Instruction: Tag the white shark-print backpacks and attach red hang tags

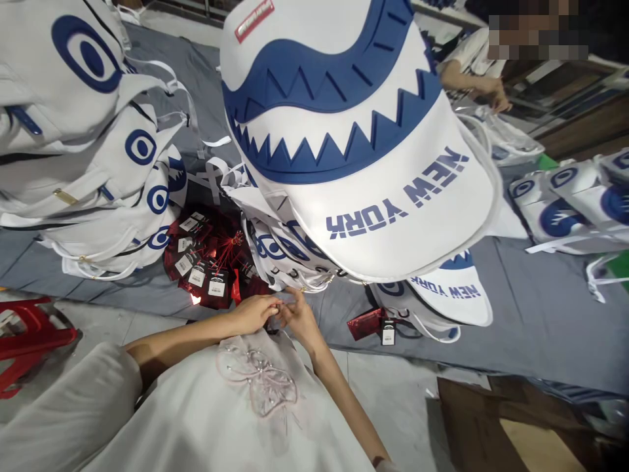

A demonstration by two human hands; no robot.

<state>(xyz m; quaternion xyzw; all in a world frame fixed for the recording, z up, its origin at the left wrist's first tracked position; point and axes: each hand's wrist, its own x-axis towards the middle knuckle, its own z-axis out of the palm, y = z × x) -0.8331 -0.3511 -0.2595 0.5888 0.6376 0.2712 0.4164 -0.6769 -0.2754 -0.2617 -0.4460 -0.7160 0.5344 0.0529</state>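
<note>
My left hand (255,313) and my right hand (297,320) meet just under the lower edge of a large white backpack (373,196) with a blue shark mouth and "NEW YORK" lettering. Both hands are closed in a pinch on something small between the fingertips, too small to name. A pile of red hang tags (206,262) with white barcode labels lies just left of my hands. One more red tag (373,322) hangs from a second white backpack (442,295) lying to the right.
More white and blue backpacks (88,131) are stacked at the left on a grey cloth (540,314). A red plastic stool (29,334) stands at far left. Another person's hands (491,92) work at the upper right. A cardboard box (515,426) sits at lower right.
</note>
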